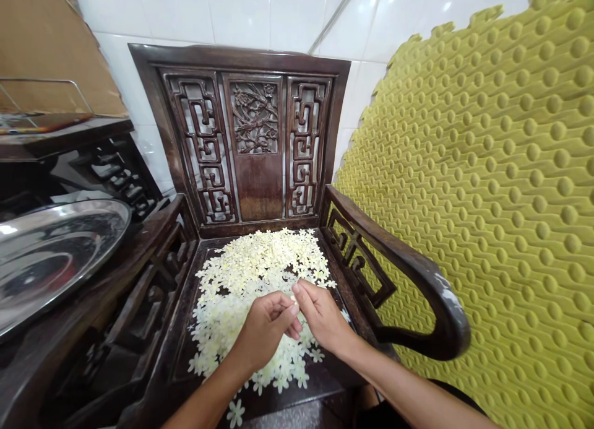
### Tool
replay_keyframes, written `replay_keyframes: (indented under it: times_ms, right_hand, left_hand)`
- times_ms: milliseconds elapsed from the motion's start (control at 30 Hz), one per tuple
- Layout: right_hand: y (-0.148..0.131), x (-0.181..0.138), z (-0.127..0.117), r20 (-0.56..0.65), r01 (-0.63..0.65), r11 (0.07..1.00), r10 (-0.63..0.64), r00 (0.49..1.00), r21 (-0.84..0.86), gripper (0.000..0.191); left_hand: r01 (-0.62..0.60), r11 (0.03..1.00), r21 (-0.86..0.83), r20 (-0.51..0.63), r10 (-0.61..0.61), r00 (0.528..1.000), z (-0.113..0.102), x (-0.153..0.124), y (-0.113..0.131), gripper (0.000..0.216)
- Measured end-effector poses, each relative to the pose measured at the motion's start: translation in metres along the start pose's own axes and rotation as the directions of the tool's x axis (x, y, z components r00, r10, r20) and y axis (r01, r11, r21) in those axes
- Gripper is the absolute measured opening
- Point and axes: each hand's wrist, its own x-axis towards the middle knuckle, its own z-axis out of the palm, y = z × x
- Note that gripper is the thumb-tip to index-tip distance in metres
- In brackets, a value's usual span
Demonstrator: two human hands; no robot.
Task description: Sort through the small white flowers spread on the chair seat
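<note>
My left hand [269, 327] and my right hand [321, 312] meet fingertip to fingertip over the chair seat. Both are closed in a pinch. A tiny pale bit [293, 298] shows between the fingertips, too small to name. Beneath and behind the hands, many white and pale-yellow flowers [232, 308] lie spread over the dark wooden seat. Towards the chair back they form a thicker yellowish heap [266, 252]. One loose flower [236, 411] lies near the seat's front left edge. My hands cover part of the flowers.
The carved wooden chair [257, 187] has a curved right armrest [431, 280] beside my right forearm. A shiny round metal tray [111, 221] stands at the left armrest. Yellow bumpy foam matting [492, 169] leans on the right, with a white tiled wall [241, 14] behind.
</note>
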Motion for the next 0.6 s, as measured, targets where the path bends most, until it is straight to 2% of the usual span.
replay_keyframes:
  times_ms: [100, 167, 267, 333, 367, 467, 600]
  right_hand:
    - [0.002, 0.001, 0.001, -0.014, -0.051, 0.987, 0.053, 0.998, 0.151, 0.048]
    - [0.001, 0.003, -0.001, -0.037, -0.060, 0.969, 0.071, 0.997, 0.238, 0.050]
    - [-0.004, 0.007, -0.005, -0.023, -0.067, 0.954, 0.077, 0.997, 0.293, 0.051]
    - [-0.007, 0.009, -0.007, 0.026, -0.064, 0.951, 0.059, 0.998, 0.303, 0.047]
    - [-0.008, 0.009, -0.007, 0.054, -0.066, 0.945, 0.052, 0.997, 0.320, 0.044]
    - [-0.009, 0.008, -0.006, 0.137, -0.092, 0.914, 0.040, 0.990, 0.395, 0.035]
    - [-0.008, 0.003, -0.004, 0.142, -0.063, 0.929, 0.012, 0.990, 0.363, 0.029]
  left_hand:
    - [-0.067, 0.984, 0.167, -0.035, 0.074, 0.997, 0.001, -0.003, 0.002, 0.023]
    - [-0.141, 0.916, 0.376, -0.069, 0.179, 0.981, -0.001, -0.005, 0.003, 0.023]
    - [-0.235, 0.676, 0.698, -0.045, 0.369, 0.928, -0.008, -0.006, 0.002, 0.026]
    - [-0.255, 0.530, 0.809, -0.005, 0.440, 0.898, -0.014, -0.006, -0.001, 0.029]
    - [-0.257, 0.490, 0.833, 0.006, 0.456, 0.890, -0.016, -0.005, -0.002, 0.029]
    - [-0.246, 0.494, 0.834, -0.012, 0.461, 0.887, -0.019, -0.005, -0.001, 0.028]
    - [-0.203, 0.663, 0.720, -0.085, 0.374, 0.923, -0.015, -0.007, 0.004, 0.026]
